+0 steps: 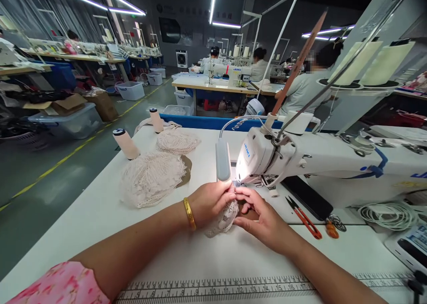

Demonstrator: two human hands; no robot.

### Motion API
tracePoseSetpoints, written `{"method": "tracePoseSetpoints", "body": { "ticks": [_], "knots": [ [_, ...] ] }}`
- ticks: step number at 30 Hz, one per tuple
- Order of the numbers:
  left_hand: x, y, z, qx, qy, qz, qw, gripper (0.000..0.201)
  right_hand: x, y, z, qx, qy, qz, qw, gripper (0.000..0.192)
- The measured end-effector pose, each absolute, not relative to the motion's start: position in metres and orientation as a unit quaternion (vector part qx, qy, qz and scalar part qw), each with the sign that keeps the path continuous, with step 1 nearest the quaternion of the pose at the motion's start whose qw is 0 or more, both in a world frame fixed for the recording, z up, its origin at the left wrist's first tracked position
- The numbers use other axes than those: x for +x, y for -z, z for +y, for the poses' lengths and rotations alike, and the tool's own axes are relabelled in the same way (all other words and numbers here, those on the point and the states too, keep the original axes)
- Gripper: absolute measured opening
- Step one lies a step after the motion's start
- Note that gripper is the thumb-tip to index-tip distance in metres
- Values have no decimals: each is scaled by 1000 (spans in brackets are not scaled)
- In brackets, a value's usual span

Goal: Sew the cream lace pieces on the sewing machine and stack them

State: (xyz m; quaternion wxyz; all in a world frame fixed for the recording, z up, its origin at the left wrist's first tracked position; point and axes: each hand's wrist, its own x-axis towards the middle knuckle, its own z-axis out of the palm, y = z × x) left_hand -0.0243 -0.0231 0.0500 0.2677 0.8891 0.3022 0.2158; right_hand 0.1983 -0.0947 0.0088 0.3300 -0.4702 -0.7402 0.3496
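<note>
A cream lace piece (pixel 225 219) with a brown part beside it lies under the lit head of a white sewing machine (pixel 256 155). My left hand (pixel 211 204), a gold bangle at its wrist, pinches the lace close to the needle area. From the other side my right hand (pixel 262 215) bends round the piece, fingertips at its upper edge and thumb at its lower right side. The needle and presser foot are mostly hidden by the hands and the lamp (pixel 223 161). Left of my hands lie a large lace pile (pixel 151 179) and a smaller lace stack (pixel 176 141).
Two thread cones (pixel 126 144) (pixel 156 120) stand at the table's left edge. Right of my hands lie a black phone (pixel 307 197), orange-handled thread snips (pixel 305 219) and coiled white cord (pixel 388 212). A printed ruler (pixel 213 290) runs along the front. Co-workers sit at machines beyond.
</note>
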Motion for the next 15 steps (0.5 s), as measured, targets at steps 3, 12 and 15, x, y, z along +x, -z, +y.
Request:
{"method": "tracePoseSetpoints", "body": {
  "ticks": [3,12,15],
  "knots": [
    [-20,-45,-24,850,-243,297,361,26,196,-11,-95,-462,-412,-713,330,45],
    [-19,-47,-19,774,-150,383,481,41,195,-11,-94,-495,-390,-686,364,18],
    [-17,-46,-21,756,-173,373,510,39,194,-13,-96,-510,-324,-707,368,16]
  ]
}}
